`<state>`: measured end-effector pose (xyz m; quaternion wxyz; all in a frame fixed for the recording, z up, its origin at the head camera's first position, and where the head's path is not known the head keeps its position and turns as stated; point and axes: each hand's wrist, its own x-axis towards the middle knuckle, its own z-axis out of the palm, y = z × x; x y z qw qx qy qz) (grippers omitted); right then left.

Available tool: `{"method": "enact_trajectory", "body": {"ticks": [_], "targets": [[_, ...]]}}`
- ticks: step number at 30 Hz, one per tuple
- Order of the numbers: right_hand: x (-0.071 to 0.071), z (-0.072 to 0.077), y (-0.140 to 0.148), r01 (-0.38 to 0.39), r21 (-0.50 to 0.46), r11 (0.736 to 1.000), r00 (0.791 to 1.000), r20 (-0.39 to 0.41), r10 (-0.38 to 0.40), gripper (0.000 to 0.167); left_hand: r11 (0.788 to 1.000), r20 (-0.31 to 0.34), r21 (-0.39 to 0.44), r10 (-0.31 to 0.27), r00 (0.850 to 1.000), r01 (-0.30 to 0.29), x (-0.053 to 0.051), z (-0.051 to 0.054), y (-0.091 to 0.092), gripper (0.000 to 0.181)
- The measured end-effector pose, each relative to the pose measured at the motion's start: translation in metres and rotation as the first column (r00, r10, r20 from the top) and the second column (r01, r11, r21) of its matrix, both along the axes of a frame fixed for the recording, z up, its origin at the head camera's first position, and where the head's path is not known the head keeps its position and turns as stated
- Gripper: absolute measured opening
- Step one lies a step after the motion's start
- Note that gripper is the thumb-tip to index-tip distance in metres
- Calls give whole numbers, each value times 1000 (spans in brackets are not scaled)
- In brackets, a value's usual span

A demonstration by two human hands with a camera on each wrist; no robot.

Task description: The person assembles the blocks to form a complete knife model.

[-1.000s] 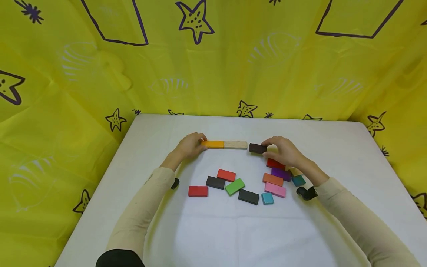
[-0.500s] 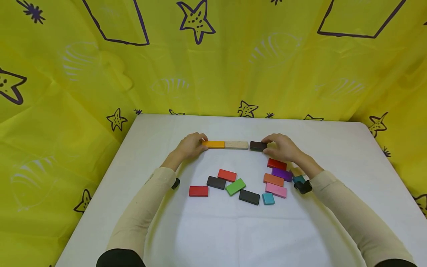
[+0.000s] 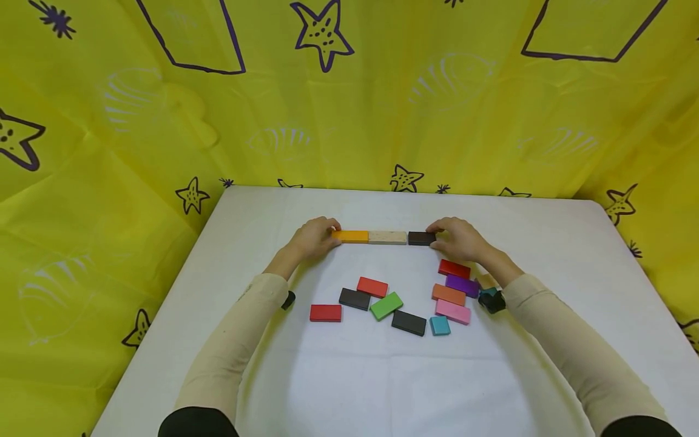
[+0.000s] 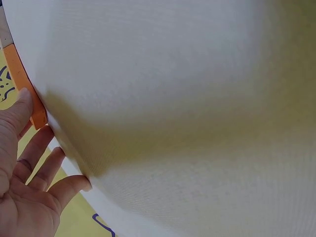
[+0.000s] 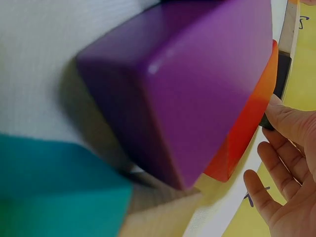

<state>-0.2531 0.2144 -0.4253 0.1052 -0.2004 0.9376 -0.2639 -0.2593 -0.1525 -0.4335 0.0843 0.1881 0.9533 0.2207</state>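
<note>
An orange block, a pale wooden block and a dark block lie in one row across the upper part of the table. Orange and pale blocks touch end to end; a thin gap shows between the pale and dark ones. At the row's left end, my left hand pinches the orange block, also visible in the left wrist view with the thumb along its side. My right hand pinches the right end of the dark block, which is partly covered by red and purple blocks in the right wrist view.
Nearer the body lie a red block, a green block, a dark grey block and others. Below my right hand are purple, pink and teal blocks. A yellow patterned cloth hangs behind the white table.
The dark block in my right hand has straightened from a slight tilt into line with the row and shifted a little toward the pale block. My left hand keeps its place on the orange block.
</note>
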Motion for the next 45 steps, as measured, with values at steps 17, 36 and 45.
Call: {"method": "enact_trajectory", "body": {"ticks": [17,36,45], "targets": [[-1,-1,-7,6,9,1000,1000,-2,-6,37,1000,12,-17,14,1000,-14,0,0,2,32],[-1,-2,-7,2,17,1000,1000,-17,-1,37,1000,19,-13,23,1000,-22,0,0,2,33],[0,-2,-6,4,9,1000,1000,-13,-3,39,1000,12,-14,21,1000,-21,1,1,1,33]]}}
